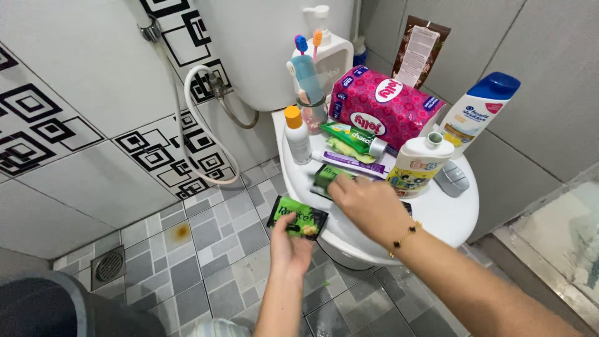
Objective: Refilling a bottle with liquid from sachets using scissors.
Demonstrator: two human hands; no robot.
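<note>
Nearest me, the left hand (290,246) pinches a green sachet (298,216) over the tiled floor (206,249), while the right hand (368,203) grips another green sachet (327,176) on the closed toilet lid (443,215). Behind stand a pink tissue pack (384,106), a white shampoo bottle (477,112) with blue cap, a yellow-labelled bottle (418,165), tubes (352,150), and a cup (313,112) holding toothbrushes.

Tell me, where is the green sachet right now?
The green sachet is in the left hand, held over the floor just left of the toilet lid, near the right hand.
</note>
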